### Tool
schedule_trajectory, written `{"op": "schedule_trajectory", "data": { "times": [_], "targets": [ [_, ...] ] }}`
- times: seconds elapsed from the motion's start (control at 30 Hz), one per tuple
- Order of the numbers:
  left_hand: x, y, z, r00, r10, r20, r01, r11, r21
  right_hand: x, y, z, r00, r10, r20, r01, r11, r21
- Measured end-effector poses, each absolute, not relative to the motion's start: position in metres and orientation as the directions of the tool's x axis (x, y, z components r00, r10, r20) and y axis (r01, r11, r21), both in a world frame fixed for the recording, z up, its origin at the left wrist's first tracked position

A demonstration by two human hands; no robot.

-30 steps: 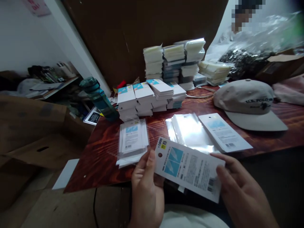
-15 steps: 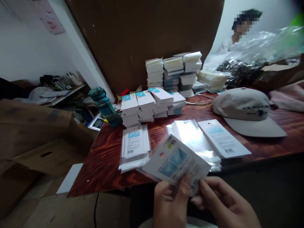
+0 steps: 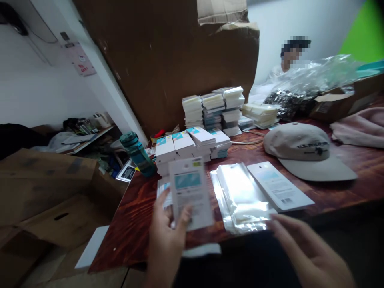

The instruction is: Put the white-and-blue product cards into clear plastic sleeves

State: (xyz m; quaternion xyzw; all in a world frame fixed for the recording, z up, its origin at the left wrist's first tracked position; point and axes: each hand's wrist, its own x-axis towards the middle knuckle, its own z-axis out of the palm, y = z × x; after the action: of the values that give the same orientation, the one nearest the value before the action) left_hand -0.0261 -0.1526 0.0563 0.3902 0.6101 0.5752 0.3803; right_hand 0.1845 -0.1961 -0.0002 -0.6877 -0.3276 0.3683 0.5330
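My left hand (image 3: 169, 226) grips a white printed card (image 3: 192, 196) with a light-blue panel, held upright above the table's front edge; motion blurs it. Behind that hand lies a pile of similar cards (image 3: 163, 188), mostly hidden. My right hand (image 3: 303, 244) has thumb and forefinger together at the near right corner of a stack of clear plastic sleeves (image 3: 240, 192). Whether a sleeve is between those fingertips I cannot make out. To the right of the sleeves lies a stack of white cards (image 3: 279, 186), printed side up.
Card stacks (image 3: 198, 140) and taller bundles (image 3: 213, 110) stand at the back of the red-brown table (image 3: 135, 224). A teal bottle (image 3: 138, 154) stands left, a beige cap (image 3: 306, 150) right. A cardboard box (image 3: 60, 200) sits left of the table. Another person (image 3: 279, 72) is behind.
My hands have parted. The left has swung the card leftward and upright, over the card pile; the right has let go of it and moved to the sleeves. The camera view has shifted.
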Motion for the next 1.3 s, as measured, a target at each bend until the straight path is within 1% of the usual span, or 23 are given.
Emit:
{"op": "schedule_trajectory", "data": {
  "times": [0.03,0.07,0.1,0.17,0.2,0.23,0.3,0.33,0.37,0.4,0.43,0.47,0.53,0.63,0.7,0.83,0.93,1.0,1.1,1.17,1.2,1.23,1.3],
  "targets": [
    [-0.043,-0.142,0.057,-0.448,0.892,0.058,0.201,0.037,0.979,0.197,-0.187,-0.001,0.627,0.772,-0.103,0.180,-0.272,-0.945],
    [-0.059,-0.131,0.056,-0.438,0.891,0.122,0.394,0.069,0.916,0.211,-0.177,-0.004,0.711,0.704,-0.015,0.305,-0.328,-0.894],
    [-0.075,-0.120,0.053,-0.411,0.899,0.153,0.549,0.110,0.829,0.224,-0.165,-0.009,0.714,0.694,0.095,0.434,-0.332,-0.838],
    [-0.099,-0.103,0.043,-0.342,0.926,0.158,0.767,0.178,0.617,0.247,-0.142,-0.022,0.639,0.699,0.321,0.647,-0.262,-0.716],
    [-0.106,-0.098,0.038,-0.327,0.934,0.145,0.851,0.225,0.474,0.256,-0.131,-0.030,0.611,0.717,0.336,0.687,-0.268,-0.675],
    [-0.110,-0.095,0.034,-0.297,0.943,0.148,0.916,0.238,0.324,0.262,-0.122,-0.036,0.597,0.737,0.317,0.698,-0.282,-0.658],
    [-0.107,-0.093,0.028,-0.240,0.946,0.220,0.971,0.231,0.066,0.268,-0.112,-0.046,0.570,0.787,0.238,0.679,-0.287,-0.676],
    [-0.100,-0.093,0.028,-0.202,0.941,0.272,0.978,0.210,-0.002,0.267,-0.110,-0.048,0.562,0.802,0.202,0.652,-0.279,-0.705],
    [-0.090,-0.093,0.028,-0.157,0.936,0.315,0.984,0.174,-0.026,0.266,-0.110,-0.048,0.561,0.809,0.176,0.620,-0.270,-0.736],
    [-0.076,-0.093,0.029,-0.107,0.936,0.335,0.993,0.116,-0.007,0.263,-0.111,-0.047,0.571,0.805,0.159,0.587,-0.266,-0.765],
    [-0.059,-0.091,0.030,-0.056,0.944,0.325,0.998,0.044,0.045,0.260,-0.112,-0.045,0.589,0.794,0.150,0.556,-0.264,-0.788],
    [-0.041,-0.088,0.030,0.012,0.959,0.284,0.993,-0.046,0.113,0.257,-0.114,-0.042,0.610,0.778,0.150,0.532,-0.262,-0.805],
    [-0.003,-0.080,0.025,0.094,0.975,0.201,0.953,-0.146,0.266,0.251,-0.117,-0.036,0.652,0.742,0.158,0.495,-0.259,-0.830],
    [0.041,-0.068,0.008,0.098,0.993,0.069,0.864,-0.119,0.490,0.245,-0.119,-0.030,0.698,0.702,0.140,0.432,-0.258,-0.864],
    [0.056,-0.064,-0.007,0.069,0.997,0.029,0.806,-0.073,0.587,0.242,-0.118,-0.029,0.725,0.679,0.114,0.387,-0.265,-0.883],
    [0.056,-0.065,-0.022,0.010,0.999,0.051,0.702,-0.043,0.711,0.239,-0.114,-0.032,0.778,0.619,0.107,0.321,-0.247,-0.914],
    [0.050,-0.069,-0.019,-0.014,0.994,0.105,0.603,-0.075,0.794,0.240,-0.114,-0.031,0.792,0.608,0.061,0.243,-0.221,-0.945],
    [0.048,-0.073,-0.015,-0.065,0.989,0.133,0.529,-0.078,0.845,0.239,-0.117,-0.027,0.804,0.593,0.038,0.181,-0.182,-0.967],
    [0.048,-0.078,-0.008,-0.180,0.976,0.125,0.386,-0.046,0.921,0.235,-0.126,-0.012,0.872,0.485,0.061,0.161,-0.167,-0.973],
    [0.049,-0.083,-0.001,-0.272,0.957,0.105,0.241,-0.037,0.970,0.228,-0.134,0.002,0.894,0.442,0.071,0.153,-0.154,-0.976],
    [0.049,-0.085,0.005,-0.311,0.946,0.087,0.138,-0.046,0.989,0.224,-0.138,0.009,0.886,0.460,0.058,0.128,-0.122,-0.984],
    [0.048,-0.088,0.012,-0.340,0.938,0.062,0.019,-0.059,0.998,0.220,-0.142,0.016,0.858,0.513,0.030,0.079,-0.074,-0.994],
    [0.046,-0.095,0.029,-0.377,0.926,0.009,-0.204,-0.092,0.975,0.213,-0.149,0.027,0.710,0.703,-0.047,-0.072,0.006,-0.997]
  ]
}}
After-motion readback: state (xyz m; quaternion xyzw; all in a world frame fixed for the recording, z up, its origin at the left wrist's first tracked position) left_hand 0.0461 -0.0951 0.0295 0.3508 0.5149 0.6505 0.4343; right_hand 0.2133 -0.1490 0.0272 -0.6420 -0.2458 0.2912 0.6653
